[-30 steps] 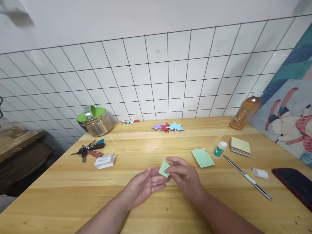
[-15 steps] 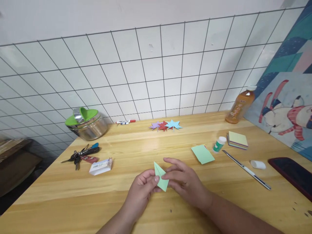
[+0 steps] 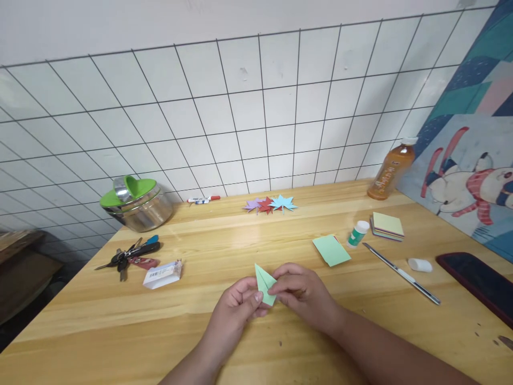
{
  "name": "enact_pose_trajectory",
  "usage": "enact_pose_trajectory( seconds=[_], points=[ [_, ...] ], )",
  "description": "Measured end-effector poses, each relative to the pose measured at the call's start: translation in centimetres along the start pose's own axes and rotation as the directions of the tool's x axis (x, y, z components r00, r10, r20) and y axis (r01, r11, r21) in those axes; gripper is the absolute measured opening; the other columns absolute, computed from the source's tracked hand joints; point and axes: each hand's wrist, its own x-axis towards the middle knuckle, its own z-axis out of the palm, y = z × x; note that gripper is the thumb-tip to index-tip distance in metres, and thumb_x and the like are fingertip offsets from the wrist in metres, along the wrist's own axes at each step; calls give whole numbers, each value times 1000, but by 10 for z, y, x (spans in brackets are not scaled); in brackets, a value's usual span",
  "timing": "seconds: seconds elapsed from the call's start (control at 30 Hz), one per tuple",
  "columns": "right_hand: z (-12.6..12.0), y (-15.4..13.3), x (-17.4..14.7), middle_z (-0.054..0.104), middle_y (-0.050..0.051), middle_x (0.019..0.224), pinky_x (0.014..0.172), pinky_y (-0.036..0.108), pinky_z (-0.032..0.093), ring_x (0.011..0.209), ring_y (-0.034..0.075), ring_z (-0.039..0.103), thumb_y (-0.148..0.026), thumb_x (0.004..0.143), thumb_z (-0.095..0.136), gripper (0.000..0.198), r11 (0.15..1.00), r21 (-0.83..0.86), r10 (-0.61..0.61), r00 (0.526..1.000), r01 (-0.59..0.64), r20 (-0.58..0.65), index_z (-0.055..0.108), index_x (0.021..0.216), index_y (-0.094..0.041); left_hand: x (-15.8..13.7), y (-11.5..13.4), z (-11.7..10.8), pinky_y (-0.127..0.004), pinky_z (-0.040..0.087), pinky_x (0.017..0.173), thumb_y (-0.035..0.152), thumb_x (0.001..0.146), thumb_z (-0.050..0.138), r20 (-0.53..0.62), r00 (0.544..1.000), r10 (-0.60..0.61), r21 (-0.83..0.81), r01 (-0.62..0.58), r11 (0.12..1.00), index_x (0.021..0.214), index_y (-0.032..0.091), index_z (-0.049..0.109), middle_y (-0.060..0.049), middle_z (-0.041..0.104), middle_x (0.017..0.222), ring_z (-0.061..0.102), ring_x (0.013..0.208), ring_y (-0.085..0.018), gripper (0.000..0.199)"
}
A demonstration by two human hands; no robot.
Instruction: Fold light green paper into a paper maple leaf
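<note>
Holding a folded light-green paper (image 3: 263, 282) over the front middle of the worktop (image 3: 192, 326), pinching its lower left side between thumb and fingers of the left hand (image 3: 236, 305). Gripping its right edge with curled fingers of the right hand (image 3: 302, 291), sharp tip of the paper aimed away toward the tiled wall (image 3: 280, 109). Having green square sheets (image 3: 332, 250) lying flat just beyond the right hand, with a glue stick (image 3: 358, 234) upright beside them and a utility knife (image 3: 402, 274) stretched out farther right. Facing purple, red and light-blue paper leaves (image 3: 266, 205) overlapping in a row near the tiled wall, with a bunch of keys (image 3: 140, 249) and a small white carton (image 3: 163, 274) well off to the left.
</note>
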Motion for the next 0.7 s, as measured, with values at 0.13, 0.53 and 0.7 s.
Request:
enact_pose_trajectory(
  seconds=[0.13, 0.53, 0.7],
  points=[
    [3, -5, -1, 57, 4, 90, 55, 19, 45, 67, 10, 57, -13, 70, 62, 10, 981, 127, 146, 989, -148, 27, 67, 76, -20, -1, -1, 1, -22, 47, 69, 28, 76, 63, -24, 999, 28, 14, -28, 1000, 96, 17, 62, -6, 69, 85, 62, 74, -13, 22],
    [4, -5, 1, 52, 0, 68, 52, 21, 35, 59, 10, 46, -22, 73, 62, 4, 976, -12, 215, 976, -215, -16, 61, 71, -18, -3, 1, 9, -21, 45, 65, 29, 75, 64, 71, 995, 76, 157, -87, 984, 94, 14, 62, -4, 67, 76, 59, 69, -12, 24],
    [7, -8, -1, 53, -1, 73, 49, 19, 37, 57, 8, 46, -19, 70, 62, 22, 948, 116, 303, 952, -297, -40, 58, 92, -21, -1, 1, 11, -20, 45, 60, 32, 75, 63, -47, 998, 52, 226, -40, 973, 86, 14, 63, -3, 66, 72, 58, 62, -11, 21]
  ],
)
